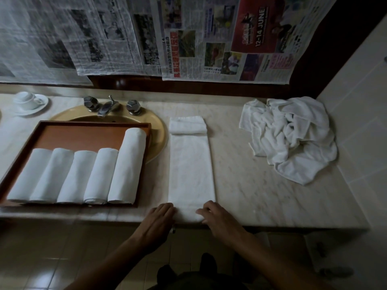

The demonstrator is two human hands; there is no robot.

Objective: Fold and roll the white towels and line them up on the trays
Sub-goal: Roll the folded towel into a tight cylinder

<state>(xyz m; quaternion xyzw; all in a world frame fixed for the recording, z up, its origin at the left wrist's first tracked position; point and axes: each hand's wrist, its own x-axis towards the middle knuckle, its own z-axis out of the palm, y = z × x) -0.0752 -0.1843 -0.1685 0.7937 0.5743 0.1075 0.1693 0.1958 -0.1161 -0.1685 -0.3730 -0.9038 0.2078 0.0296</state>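
Observation:
A white towel (191,168), folded into a long narrow strip, lies on the marble counter with its far end folded over. My left hand (157,222) and my right hand (217,219) both rest on its near end at the counter's front edge, fingers curled round the rolled-up hem. A brown wooden tray (83,132) on the left holds several rolled white towels (88,176) side by side. A heap of loose white towels (293,135) sits at the right.
A beige sink (159,130) with a metal tap (106,107) lies partly under the tray. A white cup on a saucer (29,102) stands at the far left. Newspapers (188,38) hang on the wall behind. A tiled wall bounds the counter on the right.

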